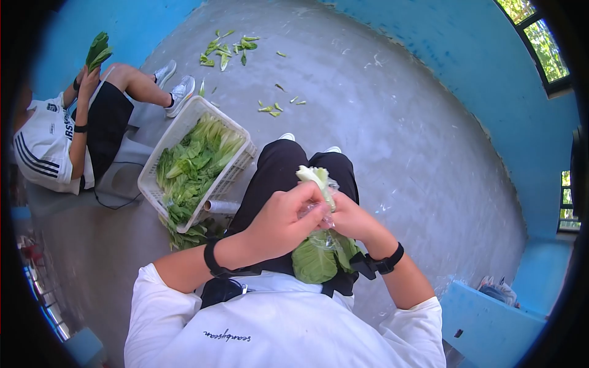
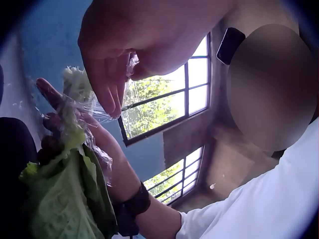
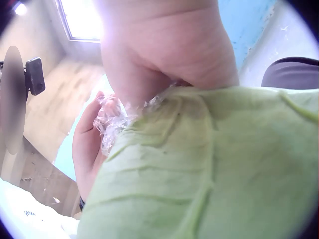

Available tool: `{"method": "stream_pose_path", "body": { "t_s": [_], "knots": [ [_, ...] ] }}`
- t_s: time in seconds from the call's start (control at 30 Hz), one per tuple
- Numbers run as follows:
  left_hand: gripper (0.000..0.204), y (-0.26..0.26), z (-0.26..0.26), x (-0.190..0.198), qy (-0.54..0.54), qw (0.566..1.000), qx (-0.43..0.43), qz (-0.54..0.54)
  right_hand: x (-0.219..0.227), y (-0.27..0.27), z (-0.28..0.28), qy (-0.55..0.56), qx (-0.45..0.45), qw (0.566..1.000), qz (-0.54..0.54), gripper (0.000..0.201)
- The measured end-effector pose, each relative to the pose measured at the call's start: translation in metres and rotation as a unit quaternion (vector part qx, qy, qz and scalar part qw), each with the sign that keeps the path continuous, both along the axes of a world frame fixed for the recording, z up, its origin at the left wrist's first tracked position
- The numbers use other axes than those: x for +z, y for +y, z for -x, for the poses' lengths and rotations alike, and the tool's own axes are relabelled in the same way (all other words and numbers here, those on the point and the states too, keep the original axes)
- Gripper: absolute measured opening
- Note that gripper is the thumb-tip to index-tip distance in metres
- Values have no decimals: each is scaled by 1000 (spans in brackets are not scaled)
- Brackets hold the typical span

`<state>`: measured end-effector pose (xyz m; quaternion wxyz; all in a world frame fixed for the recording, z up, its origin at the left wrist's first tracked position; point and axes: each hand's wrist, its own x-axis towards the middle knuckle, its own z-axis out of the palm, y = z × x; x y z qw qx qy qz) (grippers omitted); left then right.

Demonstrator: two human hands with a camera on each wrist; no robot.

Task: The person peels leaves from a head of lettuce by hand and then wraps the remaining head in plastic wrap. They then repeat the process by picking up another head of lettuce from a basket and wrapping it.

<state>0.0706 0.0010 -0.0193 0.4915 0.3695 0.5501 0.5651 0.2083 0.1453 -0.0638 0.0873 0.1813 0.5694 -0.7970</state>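
Arms [image 1: 181, 271]: you bend both inward.
Left hand [image 1: 283, 218]: you pinch film [image 3: 112, 122].
Right hand [image 1: 351, 219]: you grip greens [image 1: 315, 260].

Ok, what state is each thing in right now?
Left hand: pinching clear film
Right hand: gripping held greens
Clear film: crumpled, bunched at the stems
Held greens: leaves hanging toward the lap
Crate: heaped with loose greens
Roll: on its side
Leaf scraps: scattered on the floor

Simple vegetable workroom: blue walls [image 1: 466, 55], grey floor [image 1: 423, 153], crated greens [image 1: 196, 153].
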Motion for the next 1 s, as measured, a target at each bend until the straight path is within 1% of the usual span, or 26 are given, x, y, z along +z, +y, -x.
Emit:
{"method": "stream_pose_path", "body": {
  "t_s": [0.07, 0.1, 0.2, 0.3, 0.33, 0.4, 0.5, 0.57, 0.6, 0.63, 0.67, 0.7, 0.73, 0.77, 0.8, 0.87, 0.97, 1.0],
  "knots": [
    [16, 4, -4, -4, 42, 999, -12, -1, -16, -3, 2, 40, -17, 999, -8, 37],
    [15, 4, -5, -11, 30, 999, -12, -1, -18, -4, 3, 24, -21, 999, -8, 39],
    [20, 9, -13, -16, -38, 997, 52, -49, -9, 0, 4, -24, -16, 993, -112, 45],
    [29, 8, -4, -4, 124, 988, -40, -84, -15, -5, 3, -6, -30, 994, -104, 52],
    [29, 6, 0, -1, 208, 972, -46, -96, -14, -6, 5, 10, -20, 992, -122, 52],
    [30, 1, 7, 1, 369, 920, -59, -117, -9, -6, 10, 39, -2, 987, -156, 52],
    [34, -11, 16, -9, 503, 845, 21, -180, 0, -2, 9, 30, -12, 997, -71, 57],
    [33, -14, 18, -21, 402, 886, 158, -168, 4, 1, 7, 3, -25, 999, -40, 54],
    [33, -15, 19, -31, 347, 896, 225, -160, 5, 3, 5, -11, -31, 999, -25, 52],
    [46, -16, 22, -45, 234, 941, 228, -85, 6, 6, 5, -7, -34, 999, -41, 42],
    [51, -13, 21, -57, 103, 972, 198, -76, 7, 6, 4, -8, -45, 998, -34, 42],
    [57, -6, 19, -63, -30, 984, 163, -65, 8, 5, 3, -9, -55, 998, -26, 42],
    [63, -2, 16, -66, -161, 977, 127, -54, 9, 4, 3, -10, -64, 998, -19, 42],
    [76, -2, 10, -66, -210, 975, 63, -48, 11, 3, 5, -3, -65, 997, -29, 38],
    [84, 1, 4, -69, -202, 977, 11, -70, 15, 1, 7, 3, -67, 997, -39, 34],
    [90, -1, -6, -68, -109, 987, -30, -117, 20, -5, 11, 7, -88, 994, -60, 30],
    [100, 8, -6, -57, -120, 992, -45, -13, 17, -15, 12, 6, -147, 985, -85, 30],
    [101, 8, -6, -60, -133, 990, -46, -18, 16, -17, 12, 5, -148, 984, -98, 31]
  ]
}}
